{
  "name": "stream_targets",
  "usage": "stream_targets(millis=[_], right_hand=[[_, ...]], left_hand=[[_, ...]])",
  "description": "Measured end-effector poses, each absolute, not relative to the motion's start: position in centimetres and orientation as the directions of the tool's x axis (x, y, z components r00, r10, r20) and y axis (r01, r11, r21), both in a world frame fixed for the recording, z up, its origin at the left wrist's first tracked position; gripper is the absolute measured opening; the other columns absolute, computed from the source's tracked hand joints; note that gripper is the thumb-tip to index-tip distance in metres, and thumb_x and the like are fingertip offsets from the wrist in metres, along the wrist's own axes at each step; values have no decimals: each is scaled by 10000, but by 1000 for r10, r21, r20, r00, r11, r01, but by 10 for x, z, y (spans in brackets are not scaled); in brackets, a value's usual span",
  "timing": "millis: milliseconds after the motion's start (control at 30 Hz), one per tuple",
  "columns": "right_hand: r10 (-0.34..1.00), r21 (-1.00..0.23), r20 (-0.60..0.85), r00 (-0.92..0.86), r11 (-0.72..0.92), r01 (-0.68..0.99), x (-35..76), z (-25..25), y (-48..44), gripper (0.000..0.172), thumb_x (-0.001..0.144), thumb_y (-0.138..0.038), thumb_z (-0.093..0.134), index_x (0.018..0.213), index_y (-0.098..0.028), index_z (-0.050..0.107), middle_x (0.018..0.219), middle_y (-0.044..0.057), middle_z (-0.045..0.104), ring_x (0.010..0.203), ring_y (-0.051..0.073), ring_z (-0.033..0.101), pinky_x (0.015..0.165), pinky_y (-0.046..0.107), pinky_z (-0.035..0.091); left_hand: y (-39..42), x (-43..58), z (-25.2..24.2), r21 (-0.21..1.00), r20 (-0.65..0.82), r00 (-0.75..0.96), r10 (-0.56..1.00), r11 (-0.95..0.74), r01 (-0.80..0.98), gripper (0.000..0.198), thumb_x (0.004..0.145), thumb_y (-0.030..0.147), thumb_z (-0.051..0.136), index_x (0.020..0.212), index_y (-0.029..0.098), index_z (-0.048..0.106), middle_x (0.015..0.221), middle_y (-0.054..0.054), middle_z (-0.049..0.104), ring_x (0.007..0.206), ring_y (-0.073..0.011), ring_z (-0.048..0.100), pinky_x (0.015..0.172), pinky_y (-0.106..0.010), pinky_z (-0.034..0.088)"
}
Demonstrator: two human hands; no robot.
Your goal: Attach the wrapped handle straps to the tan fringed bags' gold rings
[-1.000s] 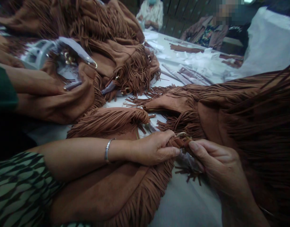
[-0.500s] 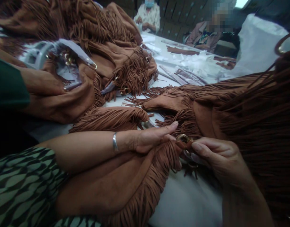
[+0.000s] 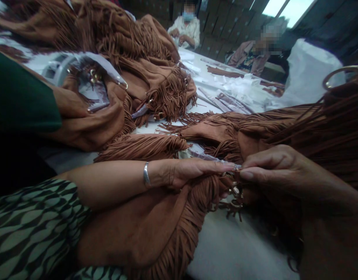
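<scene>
A brown suede bag with long fringe lies across my lap area, tilted toward the right. My left hand, with a silver bracelet at the wrist, is closed on the bag's upper fringed end, thumb stretched along a pale film-wrapped strap. Right at the thumb's tip, my right hand pinches the end of the strap between thumb and forefinger. Brass-coloured rings and clasps hang just below the fingers. Exactly how the strap joins the metal is hidden by my fingers.
Fringed bags are heaped at the back left, and another lies behind my hands. A co-worker's green sleeve and hand reach in at left. Two people sit across the white table. A white sack stands at right.
My right hand has moved up from the brown tab beside the ring to the wrapped strap's end. My left thumb has lowered onto the strap. The metal rings now hang lower.
</scene>
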State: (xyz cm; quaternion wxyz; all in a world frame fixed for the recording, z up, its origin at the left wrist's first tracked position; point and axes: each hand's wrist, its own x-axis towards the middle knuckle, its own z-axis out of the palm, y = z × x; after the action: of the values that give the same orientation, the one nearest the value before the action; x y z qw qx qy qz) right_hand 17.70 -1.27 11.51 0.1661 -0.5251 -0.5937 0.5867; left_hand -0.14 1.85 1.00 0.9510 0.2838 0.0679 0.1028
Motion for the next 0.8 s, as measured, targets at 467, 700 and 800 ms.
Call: stream_targets(millis=[467, 700, 800], right_hand=[[656, -438, -453, -603, 426, 792, 156, 146, 10, 305, 771, -398, 604, 553, -197, 677, 421, -21, 512, 344, 62, 405, 331, 165, 226], [619, -166, -262, -740, 726, 667, 141, 159, 2, 361, 780, -403, 560, 461, -234, 562, 350, -25, 436, 275, 66, 324, 317, 234, 120], [719, -200, -178, -672, 642, 740, 146, 153, -4, 436, 776, -521, 534, 444, -240, 558, 357, -8, 446, 284, 80, 312, 326, 254, 141]], left_hand=[[17, -11, 8, 632, 55, 980, 191, 754, -182, 296, 704, 368, 747, 792, 100, 659, 662, -17, 620, 660, -129, 596, 730, -280, 494], [22, -15, 6, 708, 47, 999, 13, 705, -42, 460, 631, 460, 777, 905, 102, 683, 816, -74, 666, 705, -165, 611, 660, -282, 504], [22, -15, 6, 696, 40, 998, 53, 715, -66, 449, 635, 436, 779, 916, 98, 688, 791, -66, 664, 669, -153, 607, 653, -275, 503]])
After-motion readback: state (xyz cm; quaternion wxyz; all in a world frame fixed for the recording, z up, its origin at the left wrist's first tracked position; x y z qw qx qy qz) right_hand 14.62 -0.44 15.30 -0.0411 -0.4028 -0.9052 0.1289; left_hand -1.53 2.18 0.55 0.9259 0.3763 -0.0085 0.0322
